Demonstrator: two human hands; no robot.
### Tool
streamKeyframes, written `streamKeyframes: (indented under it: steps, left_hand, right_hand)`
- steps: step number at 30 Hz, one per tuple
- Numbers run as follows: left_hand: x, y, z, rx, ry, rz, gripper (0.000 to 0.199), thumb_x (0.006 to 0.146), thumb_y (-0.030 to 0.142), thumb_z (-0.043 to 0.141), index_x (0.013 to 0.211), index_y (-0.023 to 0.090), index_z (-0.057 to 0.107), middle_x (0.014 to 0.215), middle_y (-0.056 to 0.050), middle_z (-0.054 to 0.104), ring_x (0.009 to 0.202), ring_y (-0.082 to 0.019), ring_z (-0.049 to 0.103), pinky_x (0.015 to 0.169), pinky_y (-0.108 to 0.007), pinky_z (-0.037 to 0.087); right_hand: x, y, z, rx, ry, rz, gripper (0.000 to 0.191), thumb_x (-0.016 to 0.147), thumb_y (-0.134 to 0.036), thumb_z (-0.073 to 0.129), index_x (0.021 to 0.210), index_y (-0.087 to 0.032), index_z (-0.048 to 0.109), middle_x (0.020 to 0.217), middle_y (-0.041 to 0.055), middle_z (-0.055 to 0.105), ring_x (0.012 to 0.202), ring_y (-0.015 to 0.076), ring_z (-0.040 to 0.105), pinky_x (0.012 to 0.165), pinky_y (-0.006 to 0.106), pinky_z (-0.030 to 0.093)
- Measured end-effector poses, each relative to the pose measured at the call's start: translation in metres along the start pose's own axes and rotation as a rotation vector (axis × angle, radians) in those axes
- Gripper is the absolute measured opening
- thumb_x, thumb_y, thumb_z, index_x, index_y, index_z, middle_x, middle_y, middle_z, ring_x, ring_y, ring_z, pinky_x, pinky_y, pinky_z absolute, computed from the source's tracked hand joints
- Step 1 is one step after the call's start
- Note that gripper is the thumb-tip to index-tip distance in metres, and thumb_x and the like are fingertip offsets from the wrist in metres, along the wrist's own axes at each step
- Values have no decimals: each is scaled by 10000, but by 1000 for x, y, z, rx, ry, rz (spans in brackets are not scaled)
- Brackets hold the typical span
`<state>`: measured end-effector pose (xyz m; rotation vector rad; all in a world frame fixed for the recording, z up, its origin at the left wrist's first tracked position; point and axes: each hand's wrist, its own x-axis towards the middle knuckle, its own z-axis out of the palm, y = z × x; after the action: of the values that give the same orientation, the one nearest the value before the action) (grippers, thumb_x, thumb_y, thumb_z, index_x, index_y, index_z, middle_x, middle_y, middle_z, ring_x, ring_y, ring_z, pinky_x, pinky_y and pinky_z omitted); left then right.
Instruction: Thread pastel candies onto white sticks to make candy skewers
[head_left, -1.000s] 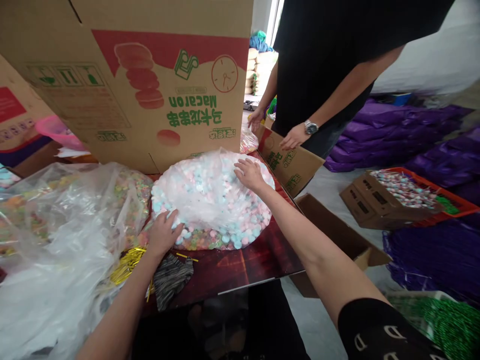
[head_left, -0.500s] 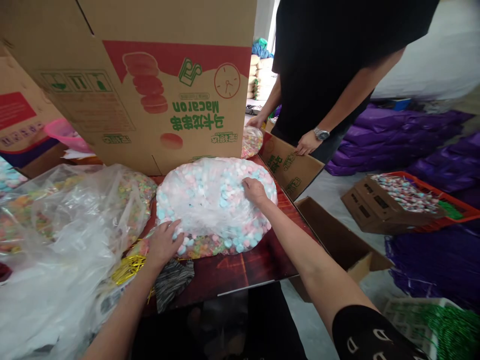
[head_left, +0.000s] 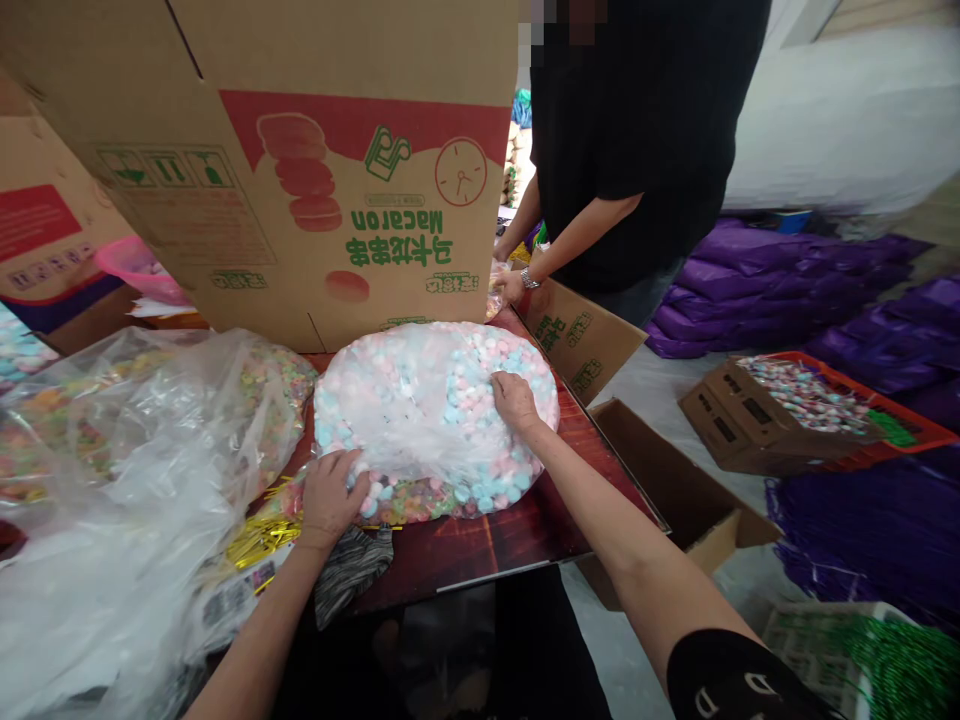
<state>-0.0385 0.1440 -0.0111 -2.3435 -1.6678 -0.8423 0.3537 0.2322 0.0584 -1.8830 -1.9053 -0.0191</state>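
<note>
A large clear plastic bag (head_left: 431,415) of pale pink, blue and white sweets, which look like small marshmallows, lies flat in front of me. My right hand (head_left: 517,402) rests on its right part, fingers bent together against the plastic. At the bag's lower left edge is my left hand (head_left: 334,492), fingers apart and touching the side. Along the near edge, yellow-green and orange pieces show beneath the pale ones. A bunch of gold twist ties (head_left: 262,535) and a dark striped cloth (head_left: 352,570) lie beside my left wrist.
A tall Macaron carton (head_left: 300,280) stands behind the bag on the dark red table (head_left: 480,540). Another clear bag (head_left: 172,400) fills the left. At right, a person in black (head_left: 630,130) handles a small bag. An open carton (head_left: 675,480) and filled crates (head_left: 810,400) sit on the floor.
The co-worker has shifted, and the hand with the watch has left the carton flap for the small bag. Both my hands stay on the large bag, nearly unmoved.
</note>
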Motion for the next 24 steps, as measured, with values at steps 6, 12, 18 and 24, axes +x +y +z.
streamKeyframes:
  steps: [6,12,18,24]
  left_hand:
    - [-1,0,3,6,23,5,417,967,426,511,1196,161,737,1175,-169,758,1145,-354,666,1011,-481,521]
    - [0,2,4,-2,61,-1,411,952,425,533,1186,162,745,1177,-182,750,1141,-356,673,1006,-486,535]
    - [1,2,5,-12,52,-12,396,942,404,542,1187,173,750,1176,-171,752,1140,-346,680,1013,-480,537]
    - [3,7,3,-21,-3,-50,397,934,369,543,1218,177,744,1195,-168,749,1158,-345,679,1021,-497,550]
  right_hand:
    - [0,6,11,44,70,-27,326,1057,-191,435,1063,-190,762,1067,132,808,1020,281,690,945,371,485]
    - [-1,10,19,79,104,-41,317,1036,-183,451,1069,-190,766,1083,135,807,1050,284,685,980,384,486]
    - [-1,11,23,109,112,-27,334,1019,-182,460,1131,-178,775,1142,151,810,1094,289,692,1013,396,496]
    - [-3,8,19,166,130,-48,381,1004,-200,436,1195,-148,762,1192,174,801,1155,292,708,1059,426,523]
